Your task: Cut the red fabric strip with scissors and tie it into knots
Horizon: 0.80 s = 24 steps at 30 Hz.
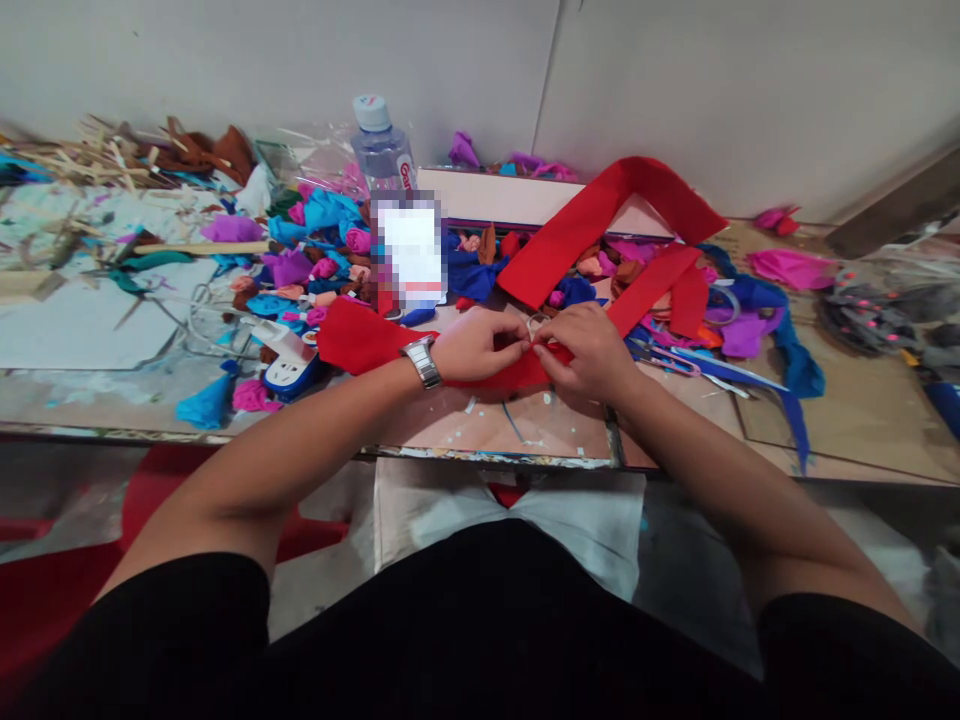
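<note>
A red strip [360, 338], of crepe paper or cloth, runs along the table and under both hands. My left hand [484, 345], with a metal watch [423, 361] at its wrist, is closed in a pinch at the strip's upper edge. Fingertip to fingertip with it, my right hand [585, 348] pinches the same strip. Just behind the fingertips shows a small pale loop [537, 324]. A longer folded red strip [574, 235] lies beyond my hands, over crumpled coloured pieces. To the right rest scissors [667, 358] with pinkish handles.
Behind stand a capped bottle [382, 150] and a phone [412, 250] with a blurred screen. A power strip [292, 370] sits left of the red strip. Wooden sticks [105, 160] pile at far left. A blue strip [796, 430] hangs over the table's front edge.
</note>
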Each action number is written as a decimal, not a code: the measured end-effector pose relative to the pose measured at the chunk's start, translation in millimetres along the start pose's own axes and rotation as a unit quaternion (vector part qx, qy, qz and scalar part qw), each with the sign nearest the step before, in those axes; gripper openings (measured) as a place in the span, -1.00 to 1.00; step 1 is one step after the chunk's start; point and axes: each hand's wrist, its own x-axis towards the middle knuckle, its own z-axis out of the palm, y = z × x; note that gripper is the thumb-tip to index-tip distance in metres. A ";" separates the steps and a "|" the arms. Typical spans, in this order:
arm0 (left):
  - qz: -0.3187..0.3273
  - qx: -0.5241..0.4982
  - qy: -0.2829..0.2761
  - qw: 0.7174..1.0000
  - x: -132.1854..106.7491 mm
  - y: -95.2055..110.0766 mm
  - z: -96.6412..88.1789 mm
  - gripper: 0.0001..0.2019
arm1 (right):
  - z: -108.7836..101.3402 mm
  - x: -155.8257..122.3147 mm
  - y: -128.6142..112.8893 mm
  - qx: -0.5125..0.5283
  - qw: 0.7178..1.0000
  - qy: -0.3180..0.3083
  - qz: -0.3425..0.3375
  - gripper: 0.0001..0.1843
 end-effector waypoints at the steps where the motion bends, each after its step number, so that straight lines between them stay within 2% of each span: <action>1: 0.002 0.004 0.004 1.000 -0.3 0.2 0.3 -0.77 | 0.1 0.1 0.3 0.006 1.000 -0.003 0.003 -0.85; 6: 0.031 0.069 0.018 0.997 -1.3 2.7 2.6 -0.75 | 3.7 -0.2 2.1 0.045 0.999 0.000 0.031 -0.88; 10: 0.056 0.101 0.006 0.993 -1.3 4.3 3.5 -0.73 | 7.0 -1.2 3.9 0.067 0.997 0.006 0.031 -0.91; 14: 0.029 0.074 -0.004 0.997 -0.6 3.3 -0.5 -0.74 | 3.6 0.3 5.8 0.059 0.998 0.004 0.034 -0.93; 19: -0.025 0.086 0.022 0.996 -0.3 -1.0 -6.0 -0.80 | -3.6 3.1 8.3 0.036 0.999 -0.008 0.033 -0.94; 24: -0.009 0.075 -0.003 0.997 -0.4 0.1 -7.0 -0.79 | -3.7 3.0 8.9 0.033 0.998 -0.017 0.041 -0.96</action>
